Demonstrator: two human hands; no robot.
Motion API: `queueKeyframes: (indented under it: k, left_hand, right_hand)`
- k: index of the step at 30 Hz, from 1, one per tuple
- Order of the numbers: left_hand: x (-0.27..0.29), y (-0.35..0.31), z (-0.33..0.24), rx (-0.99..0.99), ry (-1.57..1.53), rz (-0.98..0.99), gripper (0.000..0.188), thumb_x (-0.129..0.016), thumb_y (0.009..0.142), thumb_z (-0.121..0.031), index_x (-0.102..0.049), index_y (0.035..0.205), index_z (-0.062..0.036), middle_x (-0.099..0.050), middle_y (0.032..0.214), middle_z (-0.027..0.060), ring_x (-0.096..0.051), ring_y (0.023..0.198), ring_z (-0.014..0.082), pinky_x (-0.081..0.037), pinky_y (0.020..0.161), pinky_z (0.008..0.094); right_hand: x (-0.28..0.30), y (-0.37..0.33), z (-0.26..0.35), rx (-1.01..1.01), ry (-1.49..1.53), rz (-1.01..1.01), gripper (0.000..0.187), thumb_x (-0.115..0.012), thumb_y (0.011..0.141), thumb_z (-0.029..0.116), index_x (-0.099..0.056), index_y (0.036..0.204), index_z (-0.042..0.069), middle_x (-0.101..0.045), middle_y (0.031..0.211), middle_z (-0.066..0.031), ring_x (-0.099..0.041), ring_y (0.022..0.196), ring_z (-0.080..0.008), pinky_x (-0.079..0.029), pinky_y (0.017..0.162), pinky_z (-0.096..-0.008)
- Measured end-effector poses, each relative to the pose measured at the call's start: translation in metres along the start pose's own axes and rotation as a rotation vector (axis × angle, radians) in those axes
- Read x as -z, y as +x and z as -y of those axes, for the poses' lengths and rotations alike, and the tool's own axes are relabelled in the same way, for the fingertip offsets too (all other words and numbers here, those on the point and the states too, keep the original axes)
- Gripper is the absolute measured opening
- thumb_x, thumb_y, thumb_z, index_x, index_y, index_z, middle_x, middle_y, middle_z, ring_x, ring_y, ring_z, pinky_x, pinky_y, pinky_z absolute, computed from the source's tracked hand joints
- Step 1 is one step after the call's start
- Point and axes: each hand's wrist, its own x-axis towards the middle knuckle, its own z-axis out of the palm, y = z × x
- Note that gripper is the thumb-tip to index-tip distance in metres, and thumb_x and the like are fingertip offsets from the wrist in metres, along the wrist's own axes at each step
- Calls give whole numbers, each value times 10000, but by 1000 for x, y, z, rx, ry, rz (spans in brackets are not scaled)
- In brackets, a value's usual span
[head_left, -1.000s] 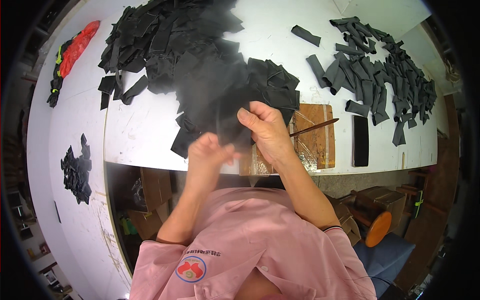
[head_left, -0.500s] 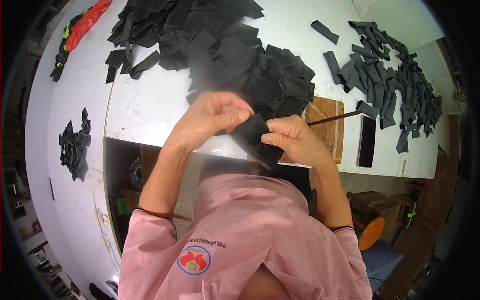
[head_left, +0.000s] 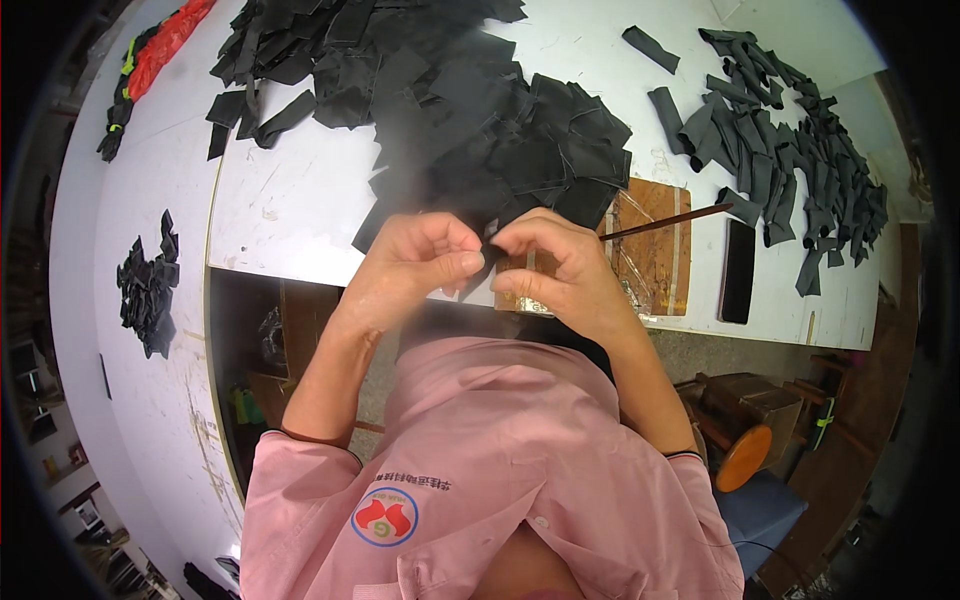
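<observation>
Near the table's front edge, my left hand [head_left: 425, 262] pinches a small piece of black fabric [head_left: 484, 268] between thumb and curled fingers. The piece is mostly hidden by the fingers. Close on its right is my right hand [head_left: 562, 268], its index fingertip at the fabric's upper end and its thumb lower, with a gap between. A thin dark-brown stick [head_left: 665, 222] comes out from behind the right hand's knuckles and points right. It appears to be held in that hand, though the grip is hidden. Beyond the hands spreads a large heap of flat black fabric pieces [head_left: 500, 130].
A wooden board [head_left: 655, 270] lies under the right hand, with a black phone [head_left: 737, 272] beside it. Many dark fabric tubes [head_left: 765, 165] are piled at the right. On the left are a small black bundle [head_left: 148, 285] and a red plastic bag [head_left: 170, 48]. An orange stool [head_left: 745, 458] stands below.
The fabric piece, spread flat and visible between both hands before, now shows only as a narrow dark strip. My right hand has shifted left and its thumb and index have parted; the stick has tilted slightly.
</observation>
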Motion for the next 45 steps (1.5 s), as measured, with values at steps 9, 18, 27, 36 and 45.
queueKeyframes:
  k: [9,18,27,36,45]
  left_hand:
    - [1,-4,7,21,-24,-34,144,-567,821,-172,-567,839,-28,-521,695,-25,-450,595,38,-341,528,163]
    - [3,-4,-16,102,25,53,192,-571,820,-189,-565,866,-3,-574,685,41,-549,588,94,-431,514,201]
    - [1,-6,-11,115,194,-13,75,-599,795,-90,-584,776,-19,-563,604,11,-520,532,57,-408,475,168]
    - [-33,-12,17,-214,246,-296,42,-556,780,-24,-529,777,7,-584,665,41,-553,588,94,-439,550,220]
    - [-46,9,49,-477,639,-758,65,-556,729,18,-523,780,-4,-575,628,67,-533,474,105,-414,425,218]
  right_hand:
    - [8,4,5,-164,88,127,105,-657,699,52,-591,750,-10,-558,693,-39,-498,584,-118,-388,523,-236]
    - [11,8,13,77,-200,187,89,-604,713,53,-592,765,-19,-560,660,-98,-523,668,-231,-427,578,-327]
    - [3,6,12,111,-219,206,133,-637,686,87,-589,765,-7,-559,689,-93,-518,682,-247,-427,619,-322]
    - [-19,-7,15,-157,104,-180,144,-673,695,71,-598,783,-14,-538,670,-42,-512,538,-104,-399,485,-225]
    - [-28,-3,-8,156,-492,-308,90,-592,677,-11,-575,764,9,-513,678,-97,-530,587,-258,-428,506,-333]
